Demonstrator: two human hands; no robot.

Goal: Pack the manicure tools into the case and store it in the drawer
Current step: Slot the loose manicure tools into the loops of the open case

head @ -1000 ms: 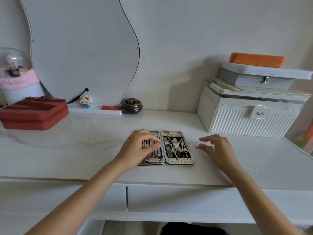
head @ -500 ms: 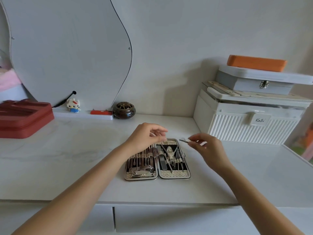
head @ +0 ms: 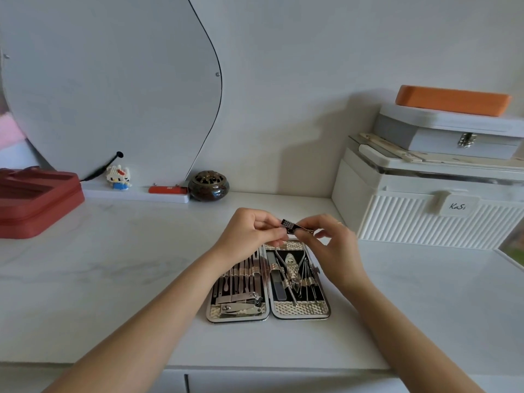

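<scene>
The manicure case (head: 300,310) lies open and flat on the white desk, both halves lined with several metal tools under straps. Above its far edge I hold a small metal nail clipper (head: 289,225) with a textured lever. My left hand (head: 249,234) pinches its left end and my right hand (head: 333,242) pinches its right end. The clipper is in the air, clear of the case. The drawer front (head: 283,382) shows at the bottom edge, closed.
A white ribbed storage box (head: 431,211) with a grey box and an orange pad stacked on it stands at the right. A red organiser (head: 34,199) sits at the left. A mirror, a small figurine (head: 119,177) and a dark incense pot (head: 209,186) line the back wall.
My right hand picked the clipper up from the desk right of the case and carried it over the case. My left hand left the case and took hold of the clipper's other end.
</scene>
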